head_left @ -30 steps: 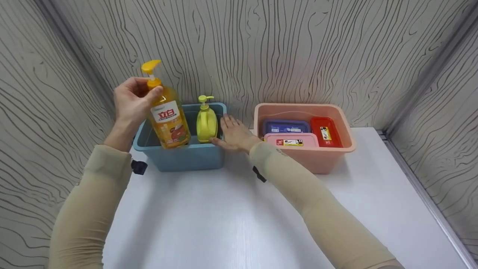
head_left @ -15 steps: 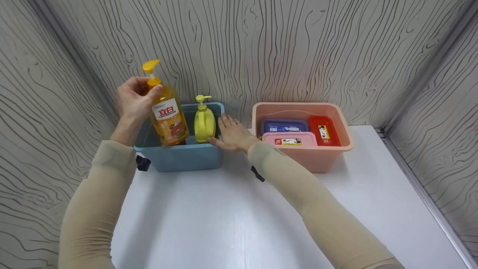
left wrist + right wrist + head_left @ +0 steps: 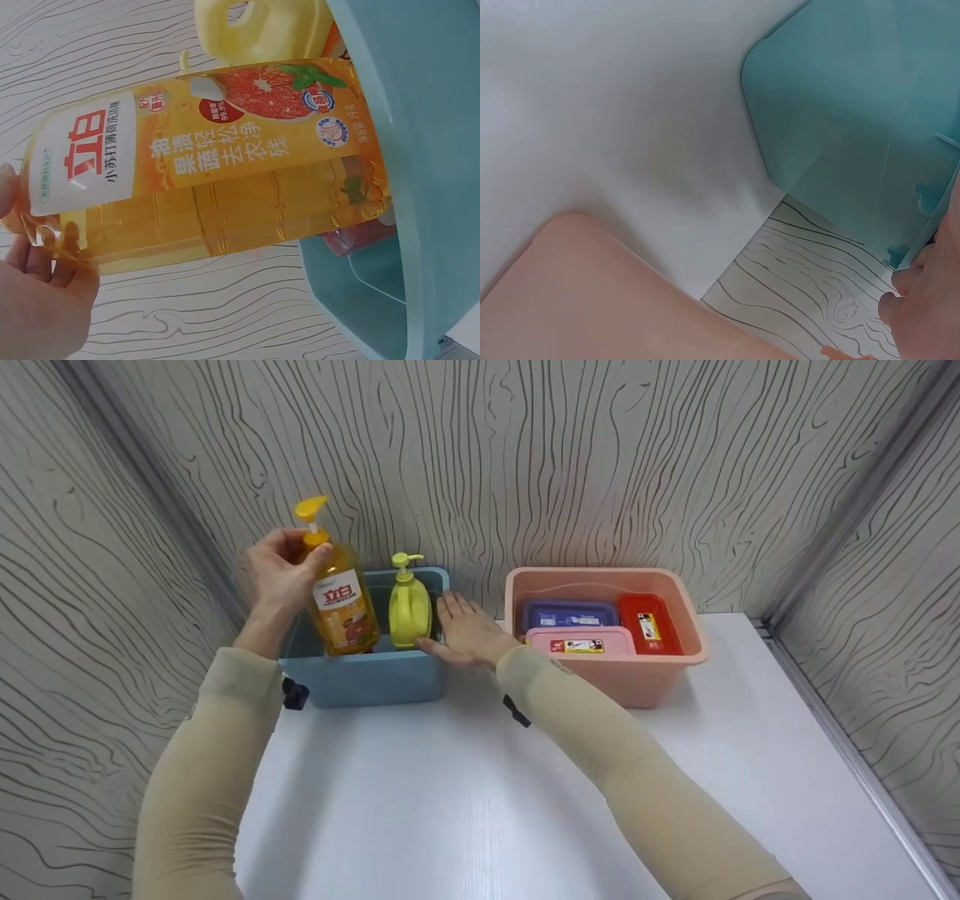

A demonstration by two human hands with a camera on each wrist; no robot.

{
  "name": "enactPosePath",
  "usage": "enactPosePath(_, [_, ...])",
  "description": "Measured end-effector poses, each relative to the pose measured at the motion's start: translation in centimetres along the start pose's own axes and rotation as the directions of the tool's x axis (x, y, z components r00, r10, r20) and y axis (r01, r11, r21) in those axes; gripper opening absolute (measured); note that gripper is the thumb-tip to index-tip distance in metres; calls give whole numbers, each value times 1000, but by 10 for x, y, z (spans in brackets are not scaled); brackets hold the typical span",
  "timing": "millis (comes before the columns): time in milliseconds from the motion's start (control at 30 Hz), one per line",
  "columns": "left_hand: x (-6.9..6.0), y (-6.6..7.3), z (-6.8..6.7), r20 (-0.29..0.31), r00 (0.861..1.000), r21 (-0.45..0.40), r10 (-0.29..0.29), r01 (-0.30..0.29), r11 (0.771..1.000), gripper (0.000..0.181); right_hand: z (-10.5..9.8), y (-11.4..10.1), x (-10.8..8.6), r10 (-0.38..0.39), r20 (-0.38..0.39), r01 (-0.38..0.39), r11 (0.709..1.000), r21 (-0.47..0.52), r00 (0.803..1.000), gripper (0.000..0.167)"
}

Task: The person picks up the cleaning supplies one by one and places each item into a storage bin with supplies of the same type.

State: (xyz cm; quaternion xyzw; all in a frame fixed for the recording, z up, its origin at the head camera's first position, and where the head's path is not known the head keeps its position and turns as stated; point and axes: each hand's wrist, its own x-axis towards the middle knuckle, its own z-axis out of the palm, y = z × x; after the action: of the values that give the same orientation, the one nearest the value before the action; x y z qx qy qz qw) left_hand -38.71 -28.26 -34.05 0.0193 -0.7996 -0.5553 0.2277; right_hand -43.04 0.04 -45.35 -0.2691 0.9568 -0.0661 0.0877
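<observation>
My left hand (image 3: 279,574) grips the neck of a dish soap bottle (image 3: 346,611), amber with a yellow pump top. The bottle leans, its lower end within the opening of the blue bin (image 3: 375,682), near the front rim. In the left wrist view, the bottle's label (image 3: 247,112) shows a grapefruit slice, and fingers curl below its neck. Beside it in the bin stands a yellow pump bottle (image 3: 410,611) with a handle. My right hand (image 3: 472,634) rests with straight fingers on the bin's right rim; the right wrist view catches only part of this hand (image 3: 930,300).
A pink bin (image 3: 622,679) stands to the right, holding a purple box (image 3: 571,611), a pink lidded box (image 3: 619,639) and a red box (image 3: 660,637). Wood-grain panels (image 3: 480,457) enclose the white table (image 3: 465,795). Something reddish (image 3: 360,236) lies inside the blue bin.
My left hand has shifted a little right and, lately, down with the dish soap bottle. The right hand stays on the bin's rim.
</observation>
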Motion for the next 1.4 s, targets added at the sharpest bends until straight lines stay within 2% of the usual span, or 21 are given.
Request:
enactPosePath(200, [-3, -9, 4, 2, 999, 27, -36, 36, 999, 38, 1, 0, 1, -9, 1, 9, 1000, -8, 1000, 108])
enactPosePath(367, [-4, -18, 9, 15, 999, 9, -37, 37, 999, 38, 1, 0, 1, -12, -4, 12, 1000, -7, 1000, 109])
enactPosePath(567, [-7, -28, 9, 10, 998, 50, -59, 58, 997, 38, 1, -2, 2, -12, 4, 12, 1000, -6, 1000, 109])
enactPosePath(733, [-8, -34, 9, 19, 998, 49, -59, 58, 997, 37, 0, -3, 4, -18, -2, 18, 1000, -5, 1000, 108])
enactPosePath(1100, [-12, -44, 14, 64, 986, 56, -155, 151, 987, 34, -2, 0, 2, -1, -4, 1, 1000, -14, 1000, 109])
enactPosePath(1400, [-13, -57, 15, 79, 978, 84, -194, 187, 979, 37, 0, 0, 2, -8, 3, 8, 1000, -25, 1000, 109])
